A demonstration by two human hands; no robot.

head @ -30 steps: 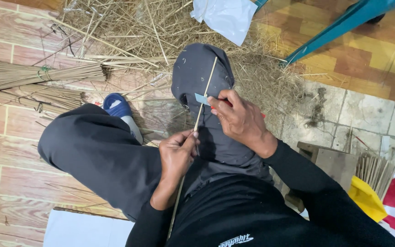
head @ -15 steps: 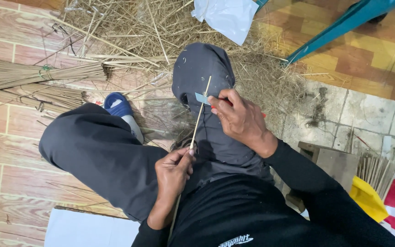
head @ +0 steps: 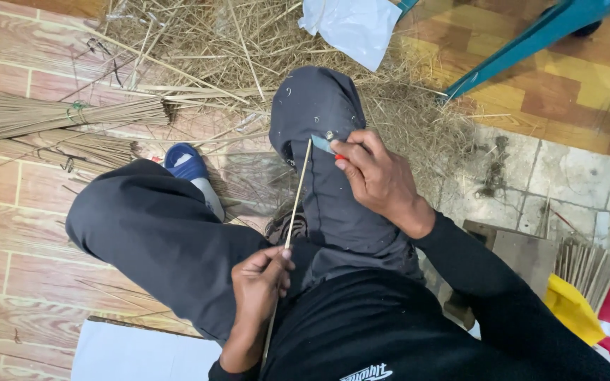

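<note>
Over the knee, left hand has drawn the stick back; right hand grips blade.

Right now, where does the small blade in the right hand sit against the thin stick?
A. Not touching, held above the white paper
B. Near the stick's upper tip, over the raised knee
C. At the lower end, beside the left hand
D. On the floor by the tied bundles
B: the right hand holds the blade at the upper tip of the stick, while the left hand pinches the stick lower down.

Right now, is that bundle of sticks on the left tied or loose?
Tied. A green band wraps the bundle near its middle, holding the sticks together as it lies flat on the floor.
</note>
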